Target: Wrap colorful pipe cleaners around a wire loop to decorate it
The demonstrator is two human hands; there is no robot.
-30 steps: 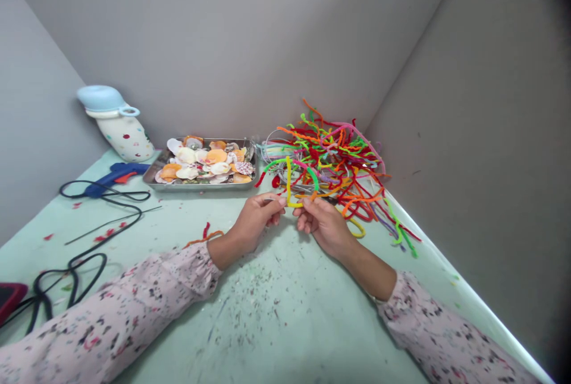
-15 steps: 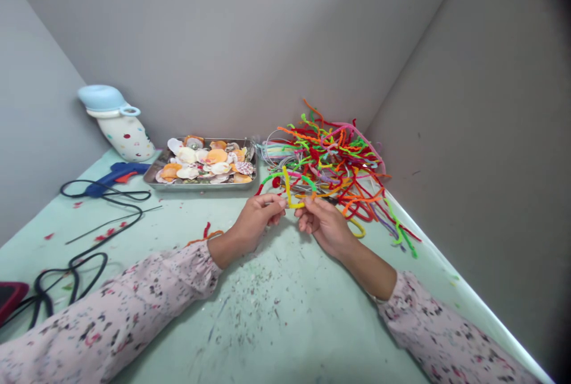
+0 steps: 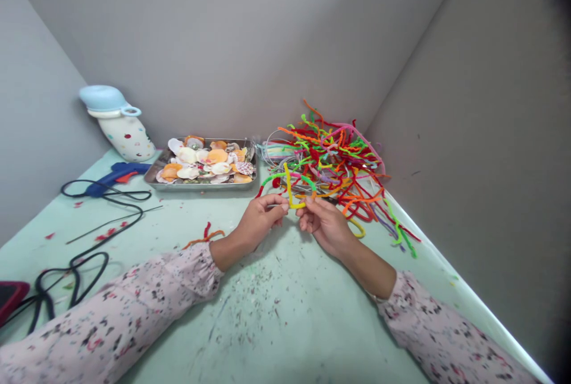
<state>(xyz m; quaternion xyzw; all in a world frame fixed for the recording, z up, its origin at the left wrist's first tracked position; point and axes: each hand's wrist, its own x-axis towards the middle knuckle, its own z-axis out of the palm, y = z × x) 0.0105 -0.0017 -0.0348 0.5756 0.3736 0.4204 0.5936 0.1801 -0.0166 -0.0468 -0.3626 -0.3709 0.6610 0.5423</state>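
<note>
Between my hands is a ring of joined pipe cleaners (image 3: pixel 289 177), with green along its far arc and red, orange and yellow parts lower down. A yellow end stands up from its near side. My left hand (image 3: pixel 261 217) is closed, thumb and forefinger pinching the ring's left part. Opposite it, my right hand (image 3: pixel 325 220) pinches the ring near the orange and yellow part, its other fingers curled. The fingertips cover part of the ring. Beside my left wrist lie short orange and red pipe cleaner pieces (image 3: pixel 204 238).
Behind my right hand is a tangled pile of pipe cleaners (image 3: pixel 343 152). A metal tray (image 3: pixel 200 189) of seashells (image 3: pixel 217 157) stands at the back. Leftward are a bottle (image 3: pixel 127 134), a blue glue gun (image 3: pixel 109 181) and a looped black cable (image 3: pixel 75 268). Walls bound the table.
The yellow upright end has shifted slightly up and right. My left fingers have moved slightly right along the ring; my right hand stays nearly still.
</note>
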